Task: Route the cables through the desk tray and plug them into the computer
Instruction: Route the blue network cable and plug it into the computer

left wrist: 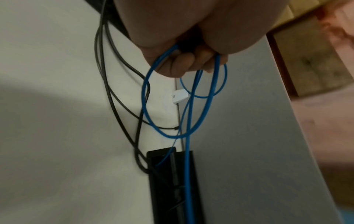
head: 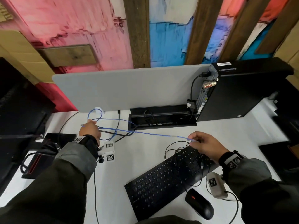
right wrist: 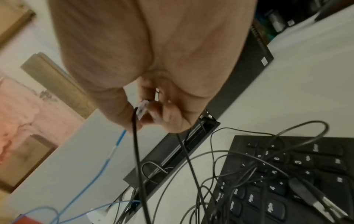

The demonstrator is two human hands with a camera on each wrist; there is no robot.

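Observation:
A blue network cable (head: 153, 134) stretches across the white desk between my hands. My left hand (head: 91, 122) grips several of its loops (left wrist: 145, 98) near the grey divider. My right hand (head: 191, 140) pinches the cable's end, with the clear plug (right wrist: 142, 109) between thumb and fingers, above the keyboard's far edge. One blue strand dips into the black recessed desk tray (head: 178, 122), where black cables also go in. The black computer (head: 242, 91) stands right of the tray, its port panel (head: 204, 92) facing left with a black cable plugged in near the top.
A black keyboard (head: 161, 183) with tangled thin black wires (head: 176, 150) on it lies at front right, a mouse (head: 199, 206) beside it. A dark monitor (head: 16, 110) stands on the left. The grey divider (head: 129, 88) closes off the desk's back edge.

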